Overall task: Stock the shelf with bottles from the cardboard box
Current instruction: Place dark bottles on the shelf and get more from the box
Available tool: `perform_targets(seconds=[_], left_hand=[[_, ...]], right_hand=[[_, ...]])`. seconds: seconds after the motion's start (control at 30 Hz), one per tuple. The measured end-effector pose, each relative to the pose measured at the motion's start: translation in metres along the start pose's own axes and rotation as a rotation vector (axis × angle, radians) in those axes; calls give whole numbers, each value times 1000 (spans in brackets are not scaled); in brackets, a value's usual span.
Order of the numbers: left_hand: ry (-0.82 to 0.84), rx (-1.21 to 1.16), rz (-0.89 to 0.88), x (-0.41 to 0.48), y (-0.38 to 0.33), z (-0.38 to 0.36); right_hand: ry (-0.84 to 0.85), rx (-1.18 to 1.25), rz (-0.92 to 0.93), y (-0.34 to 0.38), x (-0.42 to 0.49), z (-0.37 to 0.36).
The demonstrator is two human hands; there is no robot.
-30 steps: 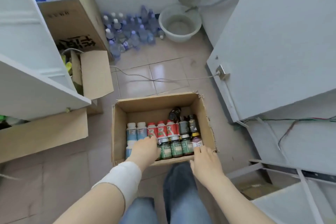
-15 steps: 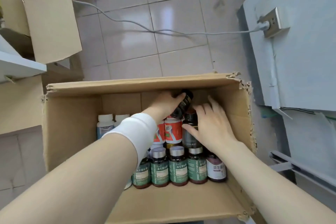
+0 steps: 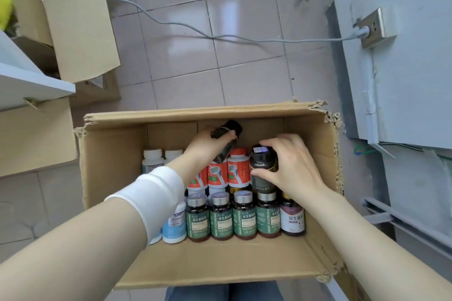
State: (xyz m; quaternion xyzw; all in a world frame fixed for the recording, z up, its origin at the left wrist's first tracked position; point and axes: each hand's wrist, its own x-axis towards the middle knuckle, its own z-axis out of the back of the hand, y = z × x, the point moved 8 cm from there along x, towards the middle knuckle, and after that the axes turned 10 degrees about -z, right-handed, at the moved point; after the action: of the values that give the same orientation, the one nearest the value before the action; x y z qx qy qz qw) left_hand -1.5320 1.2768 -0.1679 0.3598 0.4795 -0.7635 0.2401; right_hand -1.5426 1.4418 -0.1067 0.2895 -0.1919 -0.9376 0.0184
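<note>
- The left hand (image 3: 208, 146) curls round a slim dark bottle (image 3: 226, 140), which is tilted with its cap towards 1 o'clock, up near the far wall of the cardboard box (image 3: 220, 260).
- The right hand (image 3: 294, 167) grips a black-capped dark bottle (image 3: 263, 170) from its 3 o'clock side, thumb and fingers wrapped round it; the bottle stands upright.
- A white wristband (image 3: 151, 200) sits on the left forearm.
- Red-and-white bottles (image 3: 238, 171) stand between the two hands.
- At 6 o'clock from them runs a row of green-labelled bottles (image 3: 221, 217), with a purple-labelled bottle (image 3: 292, 217) at its 3 o'clock end.
- White-capped bottles (image 3: 152, 159) stand at the box's 9 o'clock side.
- The white shelf (image 3: 29, 80) juts in at 10 o'clock from the box.
- A grey cable (image 3: 220, 37) crosses the tiled floor at 12 o'clock to a wall socket (image 3: 375, 27).
</note>
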Motion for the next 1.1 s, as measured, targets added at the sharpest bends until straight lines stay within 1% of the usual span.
perform_targets(seconds=[0.1,0.2,0.3,0.37,0.5,0.57,0.7,0.8,0.87,0.97,1.03,1.1], left_hand=[[-41,-141,-1,-25,7,15],[-43,-261,-12,-54,8,23],[-29,-390,-68,-89,-6,25],[-23,-494,-90,-113,-14,28],[-1,-621,-148,-176,-46,35],[67,-656,-168,-203,-57,33],[193,-637,-289,-266,-87,35],[253,-532,-397,-317,-102,36],[324,-498,-471,-347,-111,33],[448,-453,-567,-417,-138,26],[535,-423,-666,-462,-156,14],[597,-386,-781,-514,-176,1]], right_hand=[[18,230,-105,3,-14,22],[118,604,-219,6,-35,37],[194,842,-289,8,-64,41],[193,992,-356,11,-87,45],[112,1365,-502,19,-149,59],[76,1501,-539,28,-186,66],[-6,1658,-507,49,-268,78],[-67,1738,-411,73,-328,86],[-127,1812,-336,91,-366,91],[-233,1893,-266,112,-424,103],[-312,1862,-250,118,-465,116],[-421,1771,-242,117,-511,135]])
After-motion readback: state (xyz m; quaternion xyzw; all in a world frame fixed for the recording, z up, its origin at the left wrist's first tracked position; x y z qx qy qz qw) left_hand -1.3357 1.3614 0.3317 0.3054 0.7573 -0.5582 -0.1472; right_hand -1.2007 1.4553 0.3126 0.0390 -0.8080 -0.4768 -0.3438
